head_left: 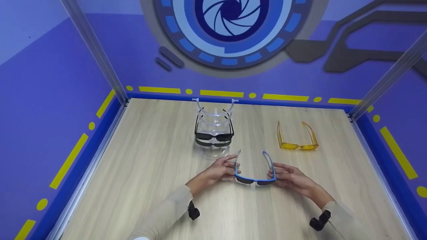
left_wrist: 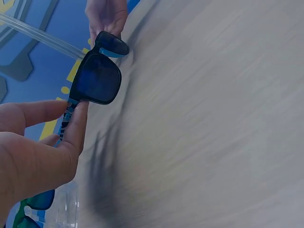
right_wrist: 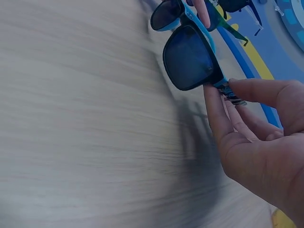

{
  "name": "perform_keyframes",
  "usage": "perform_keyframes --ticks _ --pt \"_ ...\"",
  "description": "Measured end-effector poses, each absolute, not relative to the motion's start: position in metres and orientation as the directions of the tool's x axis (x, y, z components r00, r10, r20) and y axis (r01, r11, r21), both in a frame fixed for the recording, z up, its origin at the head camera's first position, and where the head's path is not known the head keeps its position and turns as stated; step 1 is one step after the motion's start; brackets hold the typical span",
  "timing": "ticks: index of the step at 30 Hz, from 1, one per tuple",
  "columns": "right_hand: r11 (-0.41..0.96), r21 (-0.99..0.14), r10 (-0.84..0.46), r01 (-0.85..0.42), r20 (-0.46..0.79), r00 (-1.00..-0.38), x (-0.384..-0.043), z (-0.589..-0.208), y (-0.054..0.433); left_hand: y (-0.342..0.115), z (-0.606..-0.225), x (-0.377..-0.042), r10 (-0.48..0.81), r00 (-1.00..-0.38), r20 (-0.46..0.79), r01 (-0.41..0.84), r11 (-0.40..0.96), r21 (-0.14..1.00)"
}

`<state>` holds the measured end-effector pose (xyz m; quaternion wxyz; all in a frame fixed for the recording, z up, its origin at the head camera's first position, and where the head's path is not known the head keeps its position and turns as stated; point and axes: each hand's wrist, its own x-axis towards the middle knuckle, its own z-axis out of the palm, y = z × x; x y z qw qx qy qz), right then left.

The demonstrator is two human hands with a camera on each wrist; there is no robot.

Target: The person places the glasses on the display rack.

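A pair of sunglasses [head_left: 245, 180] with a bright blue frame and dark lenses is held over the table, temples unfolded and pointing away from me. My left hand [head_left: 218, 169] pinches its left temple close to the hinge, between thumb and fingers. On the other side my right hand [head_left: 295, 180] pinches the right temple the same way. Both wrist views show a dark lens [left_wrist: 99, 78] facing the camera and a patterned temple [right_wrist: 231, 93] between the fingertips. The rear temple ends extend beyond the fingers.
Behind my left hand stands a clear display stand [head_left: 215, 122] bearing black sunglasses [head_left: 223, 137] above another dark-lensed pair [head_left: 203, 143], whose frame looks green in the left wrist view. Yellow glasses [head_left: 290, 146] lie unfolded on the wooden table [head_left: 150, 143], back right. Blue-purple walls [head_left: 113, 50] enclose it.
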<state>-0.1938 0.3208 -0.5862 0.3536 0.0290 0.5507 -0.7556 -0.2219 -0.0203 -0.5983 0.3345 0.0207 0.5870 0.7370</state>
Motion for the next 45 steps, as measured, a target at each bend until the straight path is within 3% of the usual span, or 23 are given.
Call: perform_keyframes --ticks 13,28,38,45 --pt "-0.124 -0.813 -0.531 0.569 -0.43 -0.73 -0.18 -0.554 0.332 -0.023 -0.569 -0.207 0.573 -0.76 -0.309 -0.453 -0.125 0.883" --pt "-0.193 -0.861 -0.634 0.471 -0.257 -0.73 -0.165 -0.516 0.34 -0.028 -0.522 -0.197 0.596 -0.739 -0.314 -0.459 -0.106 0.882" --pt "-0.115 -0.9 -0.53 0.42 -0.302 -0.793 -0.165 -0.485 0.333 -0.032 -0.489 -0.2 0.611 -0.746 -0.265 -0.412 -0.111 0.904" --pt "-0.201 -0.893 -0.535 0.403 -0.244 -0.809 -0.165 -0.469 0.328 -0.036 -0.471 -0.207 0.618 -0.753 -0.226 -0.38 -0.127 0.916"
